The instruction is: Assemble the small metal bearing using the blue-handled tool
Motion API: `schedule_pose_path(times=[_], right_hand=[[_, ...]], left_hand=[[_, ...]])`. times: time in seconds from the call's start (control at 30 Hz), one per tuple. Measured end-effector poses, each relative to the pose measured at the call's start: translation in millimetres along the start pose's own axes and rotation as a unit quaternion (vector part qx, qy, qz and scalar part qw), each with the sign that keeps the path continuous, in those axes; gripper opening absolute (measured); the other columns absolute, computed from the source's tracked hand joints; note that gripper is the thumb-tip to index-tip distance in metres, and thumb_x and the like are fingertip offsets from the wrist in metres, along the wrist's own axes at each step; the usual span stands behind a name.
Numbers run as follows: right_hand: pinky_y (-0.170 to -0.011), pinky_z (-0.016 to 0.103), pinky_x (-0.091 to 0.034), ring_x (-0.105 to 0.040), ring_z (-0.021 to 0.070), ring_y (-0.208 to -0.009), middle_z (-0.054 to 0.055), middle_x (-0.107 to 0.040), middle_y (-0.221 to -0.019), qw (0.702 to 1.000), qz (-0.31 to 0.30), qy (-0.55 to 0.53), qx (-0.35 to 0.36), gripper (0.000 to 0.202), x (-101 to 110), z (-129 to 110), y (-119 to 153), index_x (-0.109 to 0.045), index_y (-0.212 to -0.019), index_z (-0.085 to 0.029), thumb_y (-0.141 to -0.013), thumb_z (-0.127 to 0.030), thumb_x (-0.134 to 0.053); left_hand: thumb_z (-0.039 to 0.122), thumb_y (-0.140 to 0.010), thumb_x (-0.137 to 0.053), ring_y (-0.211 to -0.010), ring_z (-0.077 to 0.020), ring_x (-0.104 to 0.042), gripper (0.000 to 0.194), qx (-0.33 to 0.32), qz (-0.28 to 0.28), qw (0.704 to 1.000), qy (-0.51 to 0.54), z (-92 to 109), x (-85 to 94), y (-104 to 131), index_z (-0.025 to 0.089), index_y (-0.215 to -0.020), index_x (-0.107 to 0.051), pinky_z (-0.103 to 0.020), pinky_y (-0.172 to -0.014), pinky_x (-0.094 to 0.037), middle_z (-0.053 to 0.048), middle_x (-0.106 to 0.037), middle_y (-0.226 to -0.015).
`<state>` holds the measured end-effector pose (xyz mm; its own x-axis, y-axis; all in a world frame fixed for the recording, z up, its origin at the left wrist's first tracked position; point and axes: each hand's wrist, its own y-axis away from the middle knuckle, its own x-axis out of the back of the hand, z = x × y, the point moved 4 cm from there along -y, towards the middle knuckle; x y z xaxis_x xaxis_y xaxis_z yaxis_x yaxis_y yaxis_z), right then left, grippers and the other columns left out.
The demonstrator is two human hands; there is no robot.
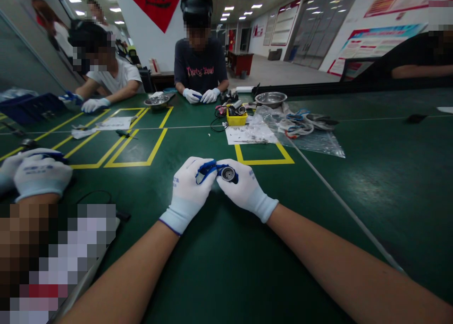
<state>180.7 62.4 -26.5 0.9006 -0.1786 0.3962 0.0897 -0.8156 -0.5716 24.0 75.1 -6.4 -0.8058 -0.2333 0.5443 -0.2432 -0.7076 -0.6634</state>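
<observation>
The right hand [243, 185] is closed around a small round part [228, 174] with a silver rim, which sits between thumb and fingers, over the green table [226, 272]. The left hand [191, 184] curls just beside it, and I cannot tell if it holds anything too
</observation>
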Motion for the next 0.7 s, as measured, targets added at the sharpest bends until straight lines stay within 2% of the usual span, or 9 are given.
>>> schedule_pose_path(times=[0.2, 0.53, 0.7], right_hand=[[-0.092, 0.044, -0.061, -0.075, 0.0256, -0.097, 0.007, -0.078, -0.100, 1.000, 0.002, 0.001, 0.009, 0.019, 0.9, -1.8, -0.2, -0.070, -0.101, -0.021, -0.085, -0.015, -0.063], [-0.088, 0.043, -0.061, -0.075, 0.0262, -0.094, 0.008, -0.078, -0.097, 1.000, -0.004, -0.002, -0.003, 0.013, 0.7, -1.1, -1.1, -0.070, -0.097, -0.020, -0.085, -0.019, -0.065], [-0.089, 0.042, -0.060, -0.074, 0.0253, -0.094, 0.007, -0.078, -0.096, 1.000, -0.007, -0.002, -0.005, 0.014, 0.5, -0.6, -0.7, -0.069, -0.097, -0.020, -0.085, -0.017, -0.064]], left_hand=[[0.022, -0.091, -0.070, -0.095, -0.0225, -0.072, 0.016, 0.008, 0.009, 1.000, -0.001, -0.4, 0.3, 0.0, 0.019, -0.105, -0.075, -0.038, -0.088, -0.061, -0.007, -0.075, -0.102], [0.021, -0.092, -0.068, -0.095, -0.0228, -0.073, 0.019, -0.024, -0.006, 1.000, -0.019, 2.6, -1.2, 0.0, 0.019, -0.109, -0.076, -0.037, -0.088, -0.061, -0.007, -0.076, -0.103], [0.021, -0.091, -0.068, -0.096, -0.0228, -0.073, 0.019, -0.019, -0.004, 0.999, -0.026, 1.7, -1.4, 0.4, 0.019, -0.109, -0.076, -0.037, -0.089, -0.061, -0.007, -0.075, -0.103]])
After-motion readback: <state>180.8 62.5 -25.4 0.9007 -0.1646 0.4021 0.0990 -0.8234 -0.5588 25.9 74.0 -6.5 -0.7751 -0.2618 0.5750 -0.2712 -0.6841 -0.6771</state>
